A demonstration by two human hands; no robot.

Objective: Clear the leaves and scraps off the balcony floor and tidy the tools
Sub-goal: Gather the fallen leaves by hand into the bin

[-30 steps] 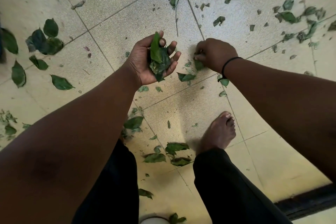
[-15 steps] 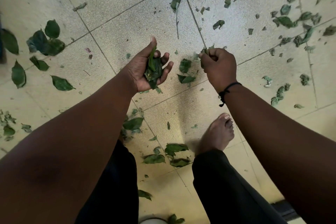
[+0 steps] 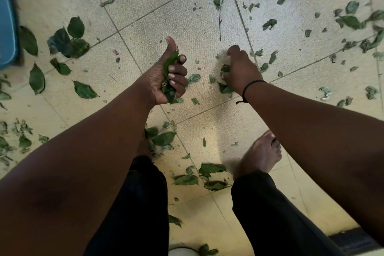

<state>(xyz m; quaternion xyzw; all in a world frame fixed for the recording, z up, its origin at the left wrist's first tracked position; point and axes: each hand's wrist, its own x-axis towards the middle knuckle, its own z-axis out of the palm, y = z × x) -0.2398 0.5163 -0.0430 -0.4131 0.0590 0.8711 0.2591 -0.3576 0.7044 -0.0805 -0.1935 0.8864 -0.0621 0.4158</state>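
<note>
Left hand (image 3: 166, 77) sits mid-frame, fingers clenched round a bunch of leaves (image 3: 169, 75), thumb sticking up. Right hand (image 3: 241, 68) is down at the tiled floor (image 3: 187, 27), fingers pinching a leaf (image 3: 225, 68). Loose leaves scattered all over, thickest upper right; blue tub (image 3: 7, 27) at left edge.

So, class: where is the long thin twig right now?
In the head view, the twig lies on the floor tiles at top centre, beyond the right hand, running alongside a grout line among scattered leaves.
</note>
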